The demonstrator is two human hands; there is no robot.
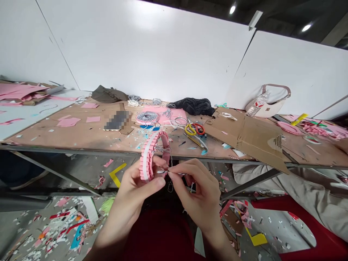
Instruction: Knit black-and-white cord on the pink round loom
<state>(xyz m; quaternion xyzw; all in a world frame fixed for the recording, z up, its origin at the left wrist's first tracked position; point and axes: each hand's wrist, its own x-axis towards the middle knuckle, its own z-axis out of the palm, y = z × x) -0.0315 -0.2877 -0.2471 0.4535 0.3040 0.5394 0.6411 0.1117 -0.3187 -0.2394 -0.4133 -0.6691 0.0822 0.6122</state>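
Note:
My left hand (145, 181) grips a pink ruffled ring (147, 156) with a white band around its outer side, holding it upright just in front of the table edge. A black-and-white twisted cord (164, 148) crosses inside the ring, and a loose end hangs below. Close against the ring's lower right side, my right hand (194, 183) pinches the cord between thumb and fingertips. The exact pinch point is partly hidden by the fingers. Beyond the ring on the table lies a coil of similar cord (147, 117).
Red- and yellow-handled scissors (194, 129), a phone (117, 120), a dark cloth (194, 106) and a cap (108, 94) lie on the table (78, 139). Flattened cardboard (250, 134) overhangs its edge at right, near a white bag (268, 107). A person's leg (299, 188) is at right; scraps litter the floor.

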